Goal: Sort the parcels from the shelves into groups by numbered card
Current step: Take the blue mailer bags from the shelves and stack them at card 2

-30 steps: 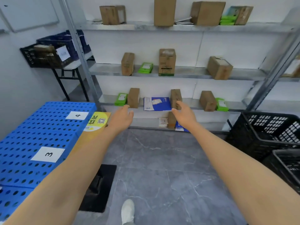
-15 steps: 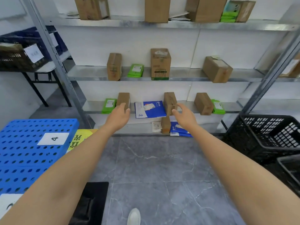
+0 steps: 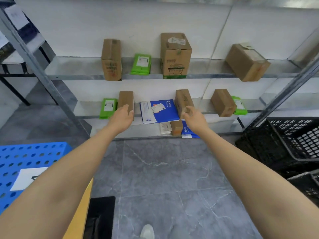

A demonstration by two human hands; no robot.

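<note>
Two upright cardboard targets on lower shelf (image 3: 86, 109): left box (image 3: 126, 100), right box (image 3: 183, 102), blue mailer (image 3: 162, 111) between; left grip (image 3: 122, 118) wide, empty, at left box front; right grip (image 3: 194, 118) wide, empty, just beside right box; judge both light, stiff, non-slip: clamp narrow sides mid-height

Well to the right of the right hand (image 3: 196, 119), and lower, we see a black lattice crate (image 3: 284, 140); a second black crate (image 3: 307, 185) sits nearer us, cut off by the edge. Below the left hand (image 3: 121, 118), close to us, a black mat (image 3: 101, 216) lies on the grey veined floor (image 3: 164, 169), with a yellow board (image 3: 81, 218) just beside it on the left. Between the two hands, at the bottom edge, we make out a white shoe (image 3: 147, 232). Far left of the left hand stands a black-legged table (image 3: 15, 75). Above both hands is white wall (image 3: 138, 23).
</note>
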